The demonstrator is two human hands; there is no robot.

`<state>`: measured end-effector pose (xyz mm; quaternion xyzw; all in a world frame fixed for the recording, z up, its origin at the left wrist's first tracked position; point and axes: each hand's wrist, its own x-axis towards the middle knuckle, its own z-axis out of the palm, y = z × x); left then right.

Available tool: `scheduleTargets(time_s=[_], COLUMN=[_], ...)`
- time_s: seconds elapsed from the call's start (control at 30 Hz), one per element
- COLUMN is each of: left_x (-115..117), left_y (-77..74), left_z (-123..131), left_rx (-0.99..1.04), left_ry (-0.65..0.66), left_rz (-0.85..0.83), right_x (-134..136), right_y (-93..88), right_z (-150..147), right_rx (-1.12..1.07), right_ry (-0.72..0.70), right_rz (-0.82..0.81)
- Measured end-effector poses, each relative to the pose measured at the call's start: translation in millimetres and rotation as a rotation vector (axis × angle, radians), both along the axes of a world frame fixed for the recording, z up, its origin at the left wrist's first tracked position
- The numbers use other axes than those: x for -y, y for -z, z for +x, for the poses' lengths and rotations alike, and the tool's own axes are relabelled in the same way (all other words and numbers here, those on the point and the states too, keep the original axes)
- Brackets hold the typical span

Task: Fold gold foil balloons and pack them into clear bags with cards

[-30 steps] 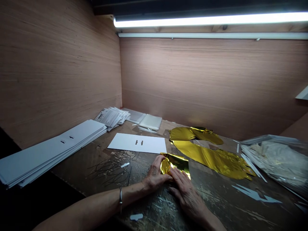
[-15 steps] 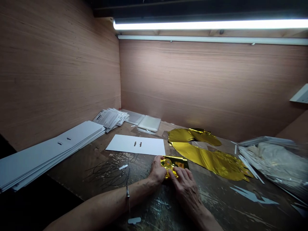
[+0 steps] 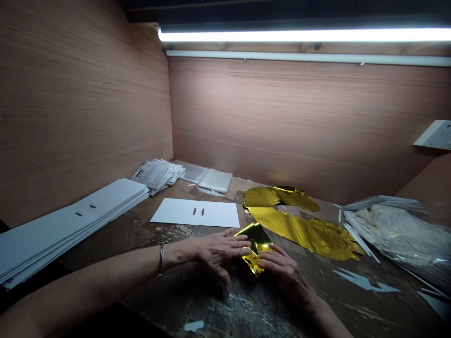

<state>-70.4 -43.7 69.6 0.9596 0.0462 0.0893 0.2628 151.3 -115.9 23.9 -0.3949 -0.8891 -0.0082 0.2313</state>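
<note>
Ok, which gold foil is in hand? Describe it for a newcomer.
On the scarred wooden workbench, look just below the white card with two slots. The small crumpled gold foil sits between the left hand and right hand, unlike the long gold pieces lying to its right.

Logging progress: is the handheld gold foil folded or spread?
Folded: the gold foil forms a creased bundle between the left hand and right hand.

I'm working in a small craft workshop: a wooden-walled booth [image 3: 282, 126], strip light [image 3: 303, 35], scarred bench [image 3: 225, 310], stacked white card [image 3: 70, 230], gold foil [image 3: 256, 238].
</note>
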Motion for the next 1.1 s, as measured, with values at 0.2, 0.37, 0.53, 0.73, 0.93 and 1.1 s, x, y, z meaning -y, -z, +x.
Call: scheduleTargets(time_s=[0.2,0.37,0.53,0.73,0.93,1.1], left_x=[11,15,12,-15,-37,-40], left_y=[25.9,33.0,30.1,38.8,58.9,52.3], left_z=[12,15,14,21,44,35], left_rx=[0.018,0.005,0.057,0.056,0.209,0.315], left_ry=[-0.141,-0.175,-0.156,-0.345,-0.575,-0.560], left_rz=[-0.052,-0.014,0.039,-0.261,-0.651,-0.670], right_x=[3,17,24,16,0,-5], right_y=[4.3,0.2,2.7,10.2,-0.8,-0.7], right_z=[10,-3,-19,-19,-23,-22], right_rx=[0.157,0.226,0.009,-0.446,-0.439,-0.391], right_ry=[0.046,0.081,0.193,0.701,1.021,1.093], right_rz=[0.091,0.266,0.134,-0.240,-0.413,-0.422])
